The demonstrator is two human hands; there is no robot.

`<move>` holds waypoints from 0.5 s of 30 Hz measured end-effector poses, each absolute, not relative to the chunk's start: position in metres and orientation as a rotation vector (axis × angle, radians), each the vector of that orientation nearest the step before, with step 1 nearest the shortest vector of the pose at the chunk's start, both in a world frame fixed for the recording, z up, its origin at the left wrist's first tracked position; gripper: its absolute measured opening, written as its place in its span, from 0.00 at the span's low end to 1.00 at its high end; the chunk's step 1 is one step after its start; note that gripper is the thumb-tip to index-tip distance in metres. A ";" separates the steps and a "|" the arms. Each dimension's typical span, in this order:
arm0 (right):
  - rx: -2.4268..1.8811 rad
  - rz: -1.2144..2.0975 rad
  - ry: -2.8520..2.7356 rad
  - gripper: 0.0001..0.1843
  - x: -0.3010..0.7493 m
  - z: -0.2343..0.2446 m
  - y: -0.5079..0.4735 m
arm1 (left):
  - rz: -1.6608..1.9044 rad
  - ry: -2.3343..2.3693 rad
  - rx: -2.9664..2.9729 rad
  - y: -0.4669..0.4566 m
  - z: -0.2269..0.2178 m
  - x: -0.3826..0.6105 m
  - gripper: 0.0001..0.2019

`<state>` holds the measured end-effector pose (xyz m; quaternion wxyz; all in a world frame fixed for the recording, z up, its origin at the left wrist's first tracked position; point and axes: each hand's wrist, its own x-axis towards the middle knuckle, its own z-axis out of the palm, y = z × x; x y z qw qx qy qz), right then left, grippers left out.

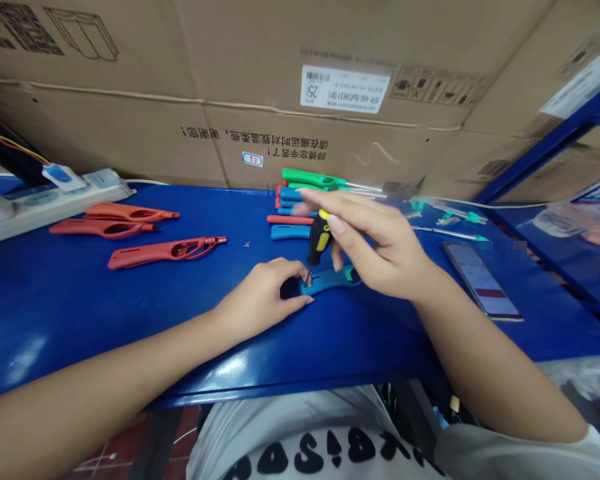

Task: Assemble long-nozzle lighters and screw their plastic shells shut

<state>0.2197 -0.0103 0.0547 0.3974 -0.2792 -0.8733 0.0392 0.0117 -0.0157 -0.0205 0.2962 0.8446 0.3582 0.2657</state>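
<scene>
My right hand (375,247) grips a short black and yellow screwdriver (319,238), held upright with its tip down on a blue plastic lighter shell (330,280) that lies on the blue table (130,313). My left hand (267,293) is closed around the left end of that blue shell and pins it to the table. A tiny loose screw (247,245) lies on the table to the left of the hands.
Three red lighter shells (165,252) lie at the left. A stack of green, blue and red shells (300,200) sits behind the hands. A phone (480,280) rests at the right. Metal rods with green ends (450,220) lie beyond. Cardboard boxes (290,100) wall the back.
</scene>
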 end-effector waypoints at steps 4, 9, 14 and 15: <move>-0.727 0.053 -2.173 0.15 0.217 0.054 -0.012 | 0.720 0.946 2.262 -0.015 -0.021 0.011 0.08; -0.736 0.201 -2.209 0.19 0.218 0.053 -0.011 | 0.718 0.946 2.249 -0.015 -0.022 0.011 0.09; -0.700 0.113 -2.205 0.15 0.219 0.058 -0.009 | 0.732 0.938 2.257 -0.015 -0.022 0.011 0.09; -0.677 0.128 -2.227 0.15 0.219 0.059 -0.010 | 0.730 0.941 2.253 -0.015 -0.022 0.011 0.09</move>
